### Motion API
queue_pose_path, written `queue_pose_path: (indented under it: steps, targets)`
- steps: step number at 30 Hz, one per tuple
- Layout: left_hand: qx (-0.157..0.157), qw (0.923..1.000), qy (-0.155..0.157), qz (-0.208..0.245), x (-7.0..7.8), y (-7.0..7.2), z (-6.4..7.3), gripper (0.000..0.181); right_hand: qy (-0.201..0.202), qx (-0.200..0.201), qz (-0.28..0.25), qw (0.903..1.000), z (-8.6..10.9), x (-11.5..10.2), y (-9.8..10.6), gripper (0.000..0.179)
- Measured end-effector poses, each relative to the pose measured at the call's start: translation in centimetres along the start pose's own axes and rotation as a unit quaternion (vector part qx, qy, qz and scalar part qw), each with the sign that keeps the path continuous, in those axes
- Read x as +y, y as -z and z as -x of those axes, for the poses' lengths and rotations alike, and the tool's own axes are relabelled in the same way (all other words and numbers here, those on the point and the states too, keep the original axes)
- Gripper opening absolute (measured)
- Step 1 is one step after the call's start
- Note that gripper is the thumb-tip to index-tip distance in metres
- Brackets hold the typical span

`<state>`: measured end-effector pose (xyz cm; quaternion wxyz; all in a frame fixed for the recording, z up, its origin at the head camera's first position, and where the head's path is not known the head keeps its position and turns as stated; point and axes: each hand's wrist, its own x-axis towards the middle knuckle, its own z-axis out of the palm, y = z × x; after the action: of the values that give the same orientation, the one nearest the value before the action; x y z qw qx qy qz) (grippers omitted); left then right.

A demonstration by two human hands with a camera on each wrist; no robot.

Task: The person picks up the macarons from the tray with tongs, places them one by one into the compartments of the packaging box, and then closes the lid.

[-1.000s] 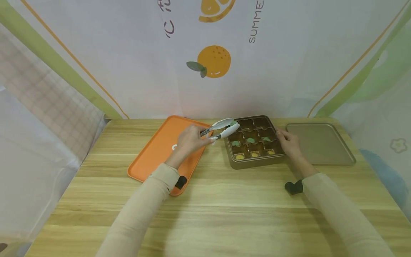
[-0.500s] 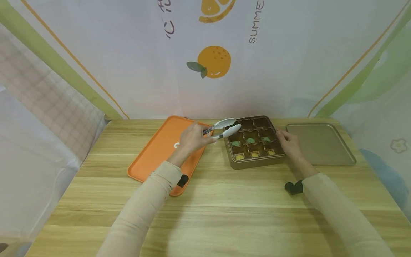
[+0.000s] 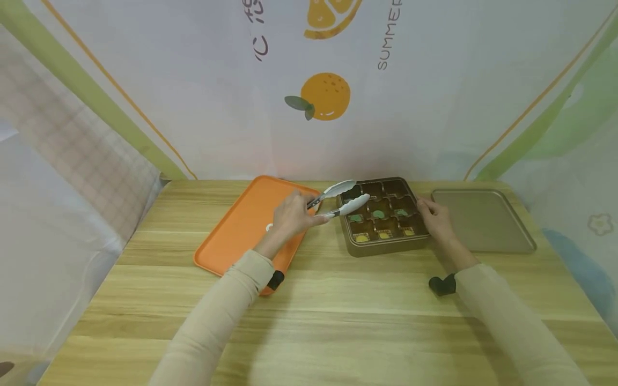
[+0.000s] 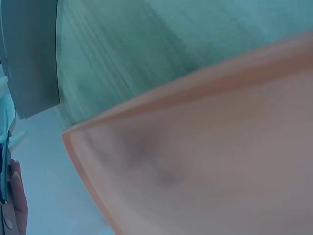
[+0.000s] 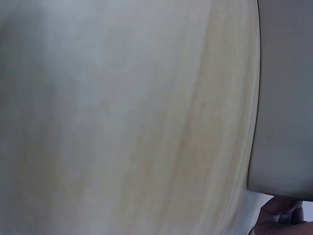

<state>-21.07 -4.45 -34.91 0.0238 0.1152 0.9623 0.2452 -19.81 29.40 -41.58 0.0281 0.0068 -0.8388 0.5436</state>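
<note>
My left hand [image 3: 292,214] grips metal tongs [image 3: 354,204] whose white scalloped tips stand apart over the back-left compartment of a bronze-coloured box [image 3: 386,248]. Nothing shows between those tips. Inside the box, a dark brown divider forms several compartments. Green pieces [image 3: 379,214] lie in the middle row and yellow pieces [image 3: 384,235] in the front row. My right hand [image 3: 436,218] holds the box's right side by its edge. In the right wrist view, curled fingers [image 5: 281,215] show at the box's corner. The left wrist view catches only part of the tongs [image 4: 7,110].
An orange tray [image 3: 241,236] lies on the wooden table [image 3: 338,332] at left, partly under my left forearm. To the box's right is a flat bronze-coloured tray or lid [image 3: 487,222]. A printed cloth [image 3: 410,118] hangs behind the table's back edge.
The tongs' tips have spread wider and shifted slightly right; the green piece earlier between them no longer shows there. My right hand stays on the box. The head view has tilted slightly.
</note>
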Motion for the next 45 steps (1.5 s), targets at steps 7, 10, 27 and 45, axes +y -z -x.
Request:
queue_pose_path:
  steps: [7,10,27,45]
  targets:
    - [0.002,0.9998,-0.002,-0.02,-0.1,0.0,0.9,0.067,-0.002,0.016,0.005,0.9999,0.1,0.2,-0.1,0.052]
    - [0.006,0.9999,-0.003,-0.015,-0.4,0.0,1.3,0.067,-0.001,0.019,0.012,0.9998,0.1,0.3,-0.1,0.052]
    - [0.004,0.9973,0.021,0.071,-3.5,0.8,4.6,0.056,-0.01,0.006,0.002,0.9999,0.3,0.1,0.1,0.055]
    - [0.045,0.9938,0.043,0.092,-9.6,4.5,8.5,0.063,-0.013,0.008,0.017,0.9997,0.2,-0.3,-0.1,0.054]
